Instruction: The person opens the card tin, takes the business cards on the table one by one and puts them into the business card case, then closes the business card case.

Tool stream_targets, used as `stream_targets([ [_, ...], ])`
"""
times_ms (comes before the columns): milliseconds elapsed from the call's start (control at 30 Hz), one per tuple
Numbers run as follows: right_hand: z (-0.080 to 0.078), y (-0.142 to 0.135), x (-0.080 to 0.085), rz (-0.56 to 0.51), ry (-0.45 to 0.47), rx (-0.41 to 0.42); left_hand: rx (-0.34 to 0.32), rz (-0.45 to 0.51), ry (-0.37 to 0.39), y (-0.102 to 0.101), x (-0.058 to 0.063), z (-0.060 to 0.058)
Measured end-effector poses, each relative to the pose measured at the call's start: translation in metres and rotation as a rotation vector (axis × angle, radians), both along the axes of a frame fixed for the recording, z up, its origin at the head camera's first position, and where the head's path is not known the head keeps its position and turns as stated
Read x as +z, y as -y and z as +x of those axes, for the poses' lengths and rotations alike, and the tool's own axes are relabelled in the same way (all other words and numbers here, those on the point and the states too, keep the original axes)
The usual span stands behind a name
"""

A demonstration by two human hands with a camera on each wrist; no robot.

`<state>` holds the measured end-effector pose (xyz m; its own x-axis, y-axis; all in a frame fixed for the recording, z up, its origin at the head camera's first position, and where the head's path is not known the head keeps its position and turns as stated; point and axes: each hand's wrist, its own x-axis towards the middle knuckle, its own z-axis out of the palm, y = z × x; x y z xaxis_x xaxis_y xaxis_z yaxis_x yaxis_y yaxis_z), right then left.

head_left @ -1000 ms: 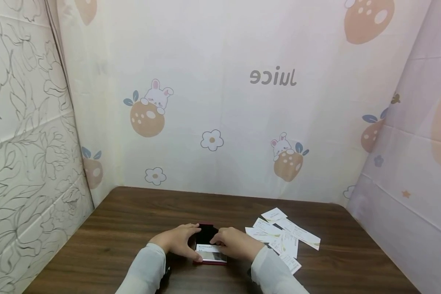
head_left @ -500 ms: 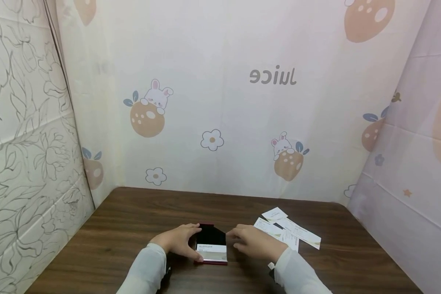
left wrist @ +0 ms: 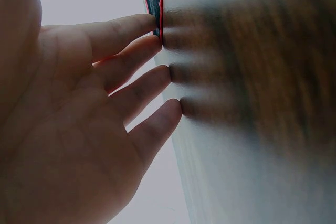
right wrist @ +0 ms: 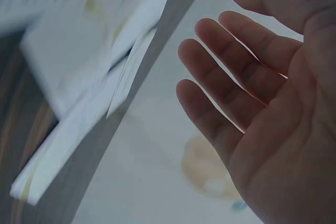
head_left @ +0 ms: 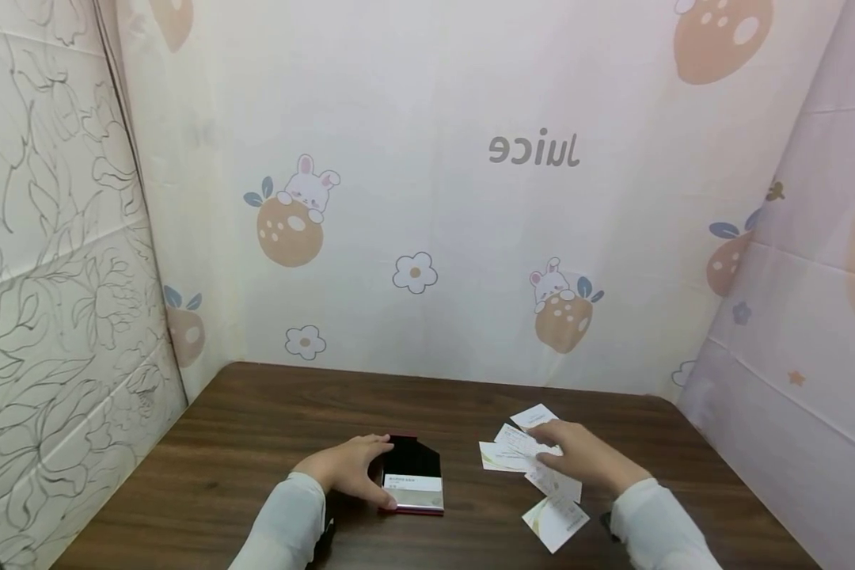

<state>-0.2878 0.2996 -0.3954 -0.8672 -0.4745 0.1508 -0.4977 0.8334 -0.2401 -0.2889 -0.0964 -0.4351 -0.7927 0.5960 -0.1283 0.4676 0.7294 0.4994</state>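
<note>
On the table lies an opened business card holder (head_left: 415, 459), black inside with a red edge. A white card (head_left: 413, 481) shows in its near part. My left hand (head_left: 349, 467) rests along its left side, thumb at the near corner and index finger near the far one. In the left wrist view the fingers (left wrist: 142, 85) are nearly straight, tips down by the red edge and table. My right hand (head_left: 584, 453) hovers at the loose business cards (head_left: 502, 457), its thumb and fingers apart. The right wrist view shows nothing between those fingers (right wrist: 220, 77).
Several cards overlap on the right of the brown wooden table (head_left: 292, 396); the nearest card (head_left: 556, 522) lies at the front of the group. Behind the table hangs a patterned curtain (head_left: 413, 198), with another flower-drawn cloth (head_left: 57, 277) at the left.
My right hand has left the card holder and moved right to above the loose cards. The left hand stays at the holder.
</note>
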Motion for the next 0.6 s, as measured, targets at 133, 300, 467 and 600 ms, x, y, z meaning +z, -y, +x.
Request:
stream_targets([
  [133,0.0,-0.029,0.004,-0.002,0.02,-0.116,-0.005,-0.002,-0.014,-0.001,0.0,-0.001],
  [300,-0.001,-0.056,0.005,0.008,0.051,-0.209,-0.005,-0.002,-0.019,-0.001,-0.001,-0.001],
  [467,-0.003,-0.076,0.003,0.02,0.125,-0.267,-0.005,0.0,-0.013,-0.001,-0.001,-0.001],
  [600,-0.007,-0.091,-0.001,0.035,0.181,-0.299,-0.003,-0.004,-0.019,0.0,-0.001,-0.002],
])
